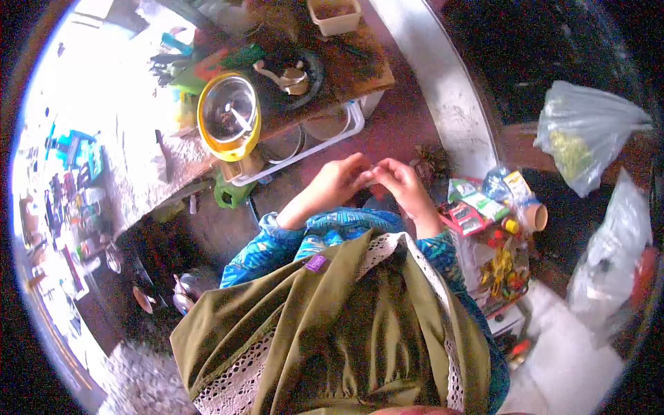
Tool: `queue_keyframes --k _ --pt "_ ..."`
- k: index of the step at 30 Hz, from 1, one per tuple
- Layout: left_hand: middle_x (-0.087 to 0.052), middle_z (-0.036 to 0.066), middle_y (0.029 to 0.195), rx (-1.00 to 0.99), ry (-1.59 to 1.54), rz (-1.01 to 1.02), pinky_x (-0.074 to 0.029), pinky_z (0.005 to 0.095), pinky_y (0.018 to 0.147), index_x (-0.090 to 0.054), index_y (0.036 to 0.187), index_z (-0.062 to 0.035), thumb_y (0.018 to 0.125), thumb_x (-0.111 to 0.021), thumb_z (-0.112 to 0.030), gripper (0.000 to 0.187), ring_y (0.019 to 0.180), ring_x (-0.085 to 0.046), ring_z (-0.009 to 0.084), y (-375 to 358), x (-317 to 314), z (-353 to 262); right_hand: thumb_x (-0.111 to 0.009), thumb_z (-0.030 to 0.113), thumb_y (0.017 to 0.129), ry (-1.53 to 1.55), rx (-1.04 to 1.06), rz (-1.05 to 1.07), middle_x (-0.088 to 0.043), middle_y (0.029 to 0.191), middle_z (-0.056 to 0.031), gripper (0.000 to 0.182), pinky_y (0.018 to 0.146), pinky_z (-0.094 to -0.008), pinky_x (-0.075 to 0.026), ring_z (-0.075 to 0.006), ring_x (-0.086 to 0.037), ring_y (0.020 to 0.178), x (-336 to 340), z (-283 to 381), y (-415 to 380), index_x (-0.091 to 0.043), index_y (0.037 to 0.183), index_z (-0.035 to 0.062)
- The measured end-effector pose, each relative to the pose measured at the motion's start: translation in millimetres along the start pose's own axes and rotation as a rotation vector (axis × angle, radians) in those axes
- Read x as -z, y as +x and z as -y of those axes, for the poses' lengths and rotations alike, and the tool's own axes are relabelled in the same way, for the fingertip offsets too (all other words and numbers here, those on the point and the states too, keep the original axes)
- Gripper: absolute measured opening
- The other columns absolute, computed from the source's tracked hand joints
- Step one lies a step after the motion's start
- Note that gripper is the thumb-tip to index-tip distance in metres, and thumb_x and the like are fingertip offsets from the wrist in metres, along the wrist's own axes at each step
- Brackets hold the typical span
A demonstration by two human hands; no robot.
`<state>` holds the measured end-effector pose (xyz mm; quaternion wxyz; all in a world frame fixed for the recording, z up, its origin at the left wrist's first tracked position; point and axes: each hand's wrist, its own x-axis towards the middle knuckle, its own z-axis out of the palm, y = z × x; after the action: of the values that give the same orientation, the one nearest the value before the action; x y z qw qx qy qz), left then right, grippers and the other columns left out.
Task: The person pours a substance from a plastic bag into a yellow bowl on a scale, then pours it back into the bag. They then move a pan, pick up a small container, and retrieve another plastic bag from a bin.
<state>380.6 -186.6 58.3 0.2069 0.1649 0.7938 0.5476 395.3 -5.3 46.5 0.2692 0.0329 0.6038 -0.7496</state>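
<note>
Both hands meet in front of the body, their fingertips close together above the blue patterned sleeves. My left hand (339, 181) has its fingers bent and pinched together. Facing it, my right hand (403, 185) is pinched too, its thumb and forefinger by the left fingertips. Anything held between them is too small to make out. To the left of the hands, a yellow-rimmed bowl (252, 147) with a light-handled utensil inside stands at the table's edge. An olive cloth with lace trim (311, 325) hangs over the body below the hands.
A wooden table (377, 72) holds a dark plate with a tan item (294, 81) and a white tub (339, 25). At right are colourful packets (477, 207), a basket of items (501, 270) and hanging plastic bags (581, 135). A green bag (228, 192) hangs below the table.
</note>
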Motion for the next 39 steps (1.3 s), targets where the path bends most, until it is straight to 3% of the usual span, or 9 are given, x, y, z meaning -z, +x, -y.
queue_keyframes --k 6,13,15,17,18,25,30,34,39 --pt "-0.06 0.016 0.073 -0.038 0.069 0.069 -0.045 0.0333 0.057 -0.056 0.089 -0.001 0.083 -0.058 -0.016 0.016 0.063 -0.06 0.0264 -11 7 31 -0.069 0.02 0.078 -0.01 0.061 -0.161 -0.06 0.083 0.0006 0.02 0.076 -0.0247 -0.046 -0.0082 -0.056 0.082 -24 -17 -15 -0.057 0.088 0.0072" --pt "-0.057 0.011 0.065 -0.051 0.0 0.105 -0.041 0.0295 0.051 -0.056 0.087 -0.0006 0.086 -0.055 -0.017 0.016 0.055 -0.051 0.0142 -7 5 27 -0.059 0.005 0.081 -0.218 0.152 -0.42 -0.059 0.091 -0.001 0.02 0.079 -0.0241 -0.046 -0.0074 -0.055 0.085 -31 -32 -31 -0.057 0.1 0.0024" --pt "-0.056 0.012 0.064 -0.016 -0.013 0.2 -0.042 0.0297 0.051 -0.055 0.086 -0.0009 0.086 -0.055 -0.018 0.017 0.055 -0.052 0.015 -6 4 35 -0.055 0.008 0.079 -0.118 0.303 -0.588 -0.063 0.083 -0.0029 0.014 0.071 -0.0255 -0.048 -0.0113 -0.059 0.075 -27 -48 -33 -0.062 0.091 0.0054" --pt "-0.057 0.013 0.065 -0.045 0.104 0.225 -0.042 0.0311 0.052 -0.056 0.086 -0.0016 0.085 -0.056 -0.02 0.018 0.056 -0.055 0.0184 -6 7 25 -0.049 0.007 0.078 0.151 0.164 -0.586 -0.059 0.074 -0.0021 0.011 0.063 -0.0231 -0.047 -0.0092 -0.056 0.067 -14 -58 -45 -0.059 0.081 0.0057" --pt "-0.057 0.014 0.065 -0.071 0.139 0.229 -0.043 0.0317 0.053 -0.056 0.087 -0.0019 0.085 -0.056 -0.02 0.018 0.056 -0.055 0.0201 -6 4 27 -0.046 -0.001 0.07 0.254 0.123 -0.665 -0.053 0.066 -0.0014 0.009 0.049 -0.0187 -0.035 -0.0055 -0.044 0.052 -16 -50 -50 -0.053 0.073 0.0036" --pt "-0.061 0.011 0.068 -0.181 0.204 0.406 -0.046 0.0288 0.057 -0.057 0.091 -0.0009 0.085 -0.056 -0.016 0.016 0.063 -0.059 0.015 -7 -12 28 -0.043 0.025 0.079 0.18 0.183 -0.637 -0.05 0.063 -0.0002 0.025 0.051 -0.027 -0.045 -0.0096 -0.047 0.055 -6 -49 -83 -0.054 0.068 0.0065" --pt "-0.061 0.012 0.072 -0.345 0.202 0.478 -0.046 0.029 0.055 -0.059 0.088 -0.0014 0.084 -0.057 -0.012 0.012 0.06 -0.059 0.0167 -1 -21 20 -0.042 0.036 0.09 0.556 0.121 -0.625 -0.046 0.059 0.0016 0.032 0.045 -0.0262 -0.045 -0.0081 -0.044 0.052 2 -68 -93 -0.051 0.077 0.0074" --pt "-0.061 0.011 0.071 -0.17 0.126 0.579 -0.046 0.0305 0.055 -0.058 0.089 -0.0018 0.082 -0.057 -0.011 0.011 0.06 -0.058 0.0179 0 -30 24 -0.047 0.027 0.092 0.434 0.317 -0.915 -0.05 0.06 0.0026 0.025 0.043 -0.0226 -0.04 -0.0062 -0.042 0.05 -11 -83 -103 -0.057 0.083 0.0056" --pt "-0.062 0.012 0.072 -0.331 0.189 0.598 -0.046 0.0319 0.055 -0.058 0.088 -0.0023 0.082 -0.056 -0.01 0.01 0.06 -0.059 0.0211 5 -38 33 -0.046 0.03 0.092 0.053 0.26 -1.213 -0.049 0.057 0.0016 0.032 0.043 -0.0225 -0.033 -0.0063 -0.041 0.044 4 -112 -119 -0.059 0.08 0.0044"
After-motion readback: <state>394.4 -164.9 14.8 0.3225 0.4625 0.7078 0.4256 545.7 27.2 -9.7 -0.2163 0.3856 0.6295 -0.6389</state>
